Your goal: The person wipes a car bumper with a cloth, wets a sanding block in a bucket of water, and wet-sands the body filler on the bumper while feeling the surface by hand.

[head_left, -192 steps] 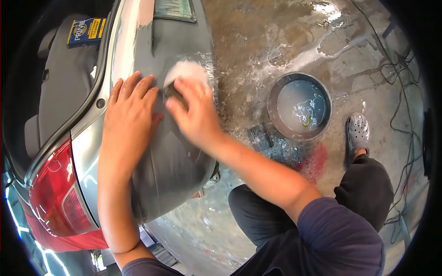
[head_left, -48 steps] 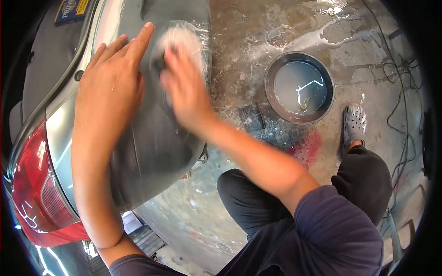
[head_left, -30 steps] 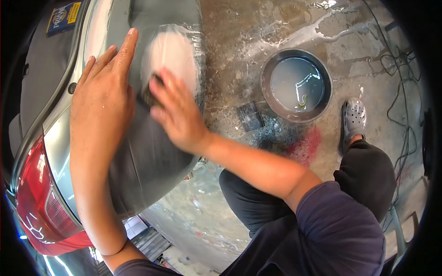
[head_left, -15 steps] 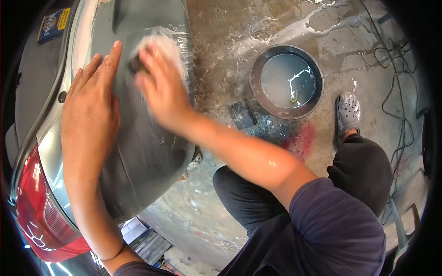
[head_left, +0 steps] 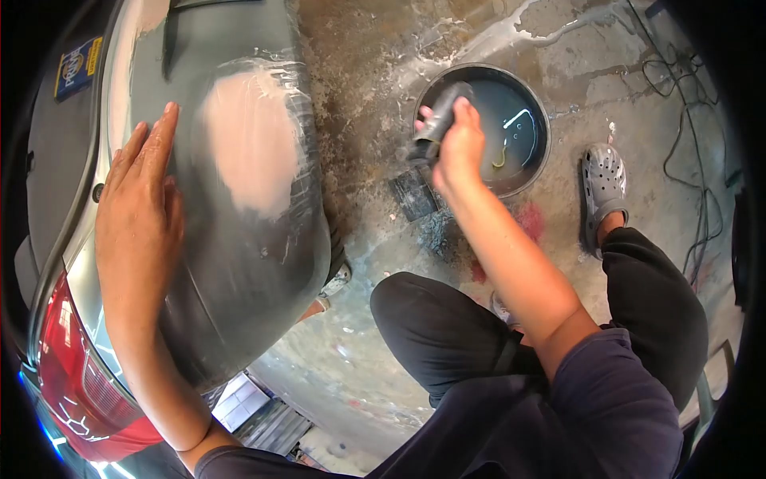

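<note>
My left hand (head_left: 144, 207) lies flat on the grey car bumper (head_left: 239, 287), fingers stretched out near the light metal edge. A pale pink filler patch (head_left: 251, 140) with wet whitish streaks shows on the bumper to its right. My right hand (head_left: 461, 148) is off the car, closed on a dark sanding block (head_left: 439, 124). The block is tilted over the left rim of a round black basin (head_left: 546, 152). Cloudy water (head_left: 523, 128) fills the basin, with a curved yellow-green thing (head_left: 500, 156) in it.
A dark flat piece (head_left: 413, 194) lies on the wet floor beside the basin. Cables (head_left: 688, 160) run along the right. The red tail light (head_left: 76, 351) is at lower left, and a blue-and-yellow box (head_left: 78, 68) sits inside the car. Someone's foot (head_left: 338, 279) shows beyond the bumper.
My right hand has left the filler patch and moved right to the basin with the block, uncovering the patch. My left hand stays on the bumper; the view has shifted right.
</note>
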`<state>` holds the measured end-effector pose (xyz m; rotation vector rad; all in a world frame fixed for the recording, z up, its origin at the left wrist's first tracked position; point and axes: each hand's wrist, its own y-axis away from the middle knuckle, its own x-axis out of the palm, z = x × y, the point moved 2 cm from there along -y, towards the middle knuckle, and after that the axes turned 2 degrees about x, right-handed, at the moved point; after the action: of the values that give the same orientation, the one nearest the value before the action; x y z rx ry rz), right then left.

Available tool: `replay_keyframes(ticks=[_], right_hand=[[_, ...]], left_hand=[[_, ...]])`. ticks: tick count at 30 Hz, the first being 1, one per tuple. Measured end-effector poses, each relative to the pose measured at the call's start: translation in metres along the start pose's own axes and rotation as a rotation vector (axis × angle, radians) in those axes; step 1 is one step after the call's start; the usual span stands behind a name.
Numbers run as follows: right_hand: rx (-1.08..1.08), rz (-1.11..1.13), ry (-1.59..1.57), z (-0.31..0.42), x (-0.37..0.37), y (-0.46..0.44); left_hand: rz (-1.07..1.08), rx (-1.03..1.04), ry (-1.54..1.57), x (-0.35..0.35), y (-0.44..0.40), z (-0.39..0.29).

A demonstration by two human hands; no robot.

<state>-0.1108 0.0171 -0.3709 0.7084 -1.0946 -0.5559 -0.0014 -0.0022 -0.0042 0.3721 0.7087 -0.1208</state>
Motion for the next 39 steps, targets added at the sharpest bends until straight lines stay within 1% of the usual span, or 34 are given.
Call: replay_keyframes(ticks=[2, 3, 4, 6, 7, 9, 11, 14, 15, 16, 17, 18, 19, 20, 22, 24, 26, 29, 31, 33, 35, 36, 37, 39], right_hand=[[0.072, -0.115, 0.076, 0.002, -0.029, -0.029], [0.027, -0.243, 0.114, -0.018, -0.055, -0.072], [0.042, -0.353, 0.107, -0.013, -0.055, -0.081], [0.077, -0.395, 0.136, -0.025, -0.074, -0.115], [0.154, -0.370, 0.035, -0.021, -0.074, -0.110], [0.310, -0.306, -0.165, -0.012, -0.069, -0.087], [0.032, -0.180, 0.140, -0.018, -0.046, -0.053], [-0.280, 0.198, 0.472, -0.029, 0.036, 0.031], [-0.258, 0.388, 0.527, -0.020, 0.061, 0.071], [-0.348, 0.548, 0.431, -0.024, 0.078, 0.102], [-0.471, 0.623, 0.522, -0.035, 0.086, 0.124], [-0.505, 0.682, 0.596, -0.050, 0.087, 0.147], [-0.528, 0.757, 0.582, -0.061, 0.085, 0.167], [-0.525, 0.782, 0.598, -0.065, 0.085, 0.182], [-0.716, 0.752, 0.644, -0.081, 0.091, 0.170], [-0.852, 0.669, 0.555, -0.084, 0.129, 0.134], [-0.779, 0.570, 0.540, -0.078, 0.180, 0.089], [-0.608, 0.540, 0.460, -0.062, 0.207, 0.068], [-0.926, 0.555, 0.519, -0.080, 0.174, 0.111], [-0.827, 0.697, 0.552, -0.082, 0.122, 0.177], [-0.786, 0.737, 0.497, -0.084, 0.112, 0.182], [-0.772, 0.758, 0.465, -0.085, 0.112, 0.185], [-0.781, 0.734, 0.436, -0.082, 0.123, 0.174], [-0.643, 0.706, 0.374, -0.074, 0.160, 0.134]], left_hand=[[0.002, 0.028, -0.034, -0.001, -0.002, -0.001], [0.000, 0.055, -0.036, -0.001, -0.002, -0.001], [0.000, 0.084, -0.038, 0.000, -0.002, 0.000], [0.036, 0.131, -0.150, 0.006, 0.001, 0.006], [0.048, 0.154, -0.208, 0.008, 0.001, 0.009], [0.084, 0.115, -0.132, 0.004, 0.001, 0.007], [0.132, 0.089, -0.050, -0.001, 0.002, 0.001], [0.124, 0.118, -0.077, 0.001, 0.005, 0.001], [0.141, 0.119, -0.075, 0.002, 0.005, 0.000], [0.158, 0.122, -0.073, 0.001, 0.006, -0.001], [0.177, 0.127, -0.073, 0.001, 0.007, -0.001], [0.183, 0.144, -0.056, 0.001, 0.008, 0.001], [0.184, 0.155, -0.042, 0.002, 0.009, 0.003], [0.185, 0.167, -0.028, 0.003, 0.009, 0.006], [0.198, 0.176, -0.028, 0.001, 0.009, 0.008], [0.211, 0.187, -0.050, 0.004, 0.010, 0.010], [0.219, 0.193, -0.085, 0.007, 0.010, 0.011], [0.195, 0.192, -0.086, 0.009, 0.009, 0.013], [0.175, 0.180, -0.070, 0.009, 0.009, 0.017], [0.163, 0.172, -0.043, 0.013, 0.010, 0.016], [0.163, 0.171, -0.038, 0.014, 0.011, 0.017], [0.157, 0.168, -0.039, 0.012, 0.011, 0.018], [0.154, 0.165, -0.047, 0.012, 0.009, 0.019], [0.154, 0.157, -0.048, 0.011, 0.010, 0.018]])
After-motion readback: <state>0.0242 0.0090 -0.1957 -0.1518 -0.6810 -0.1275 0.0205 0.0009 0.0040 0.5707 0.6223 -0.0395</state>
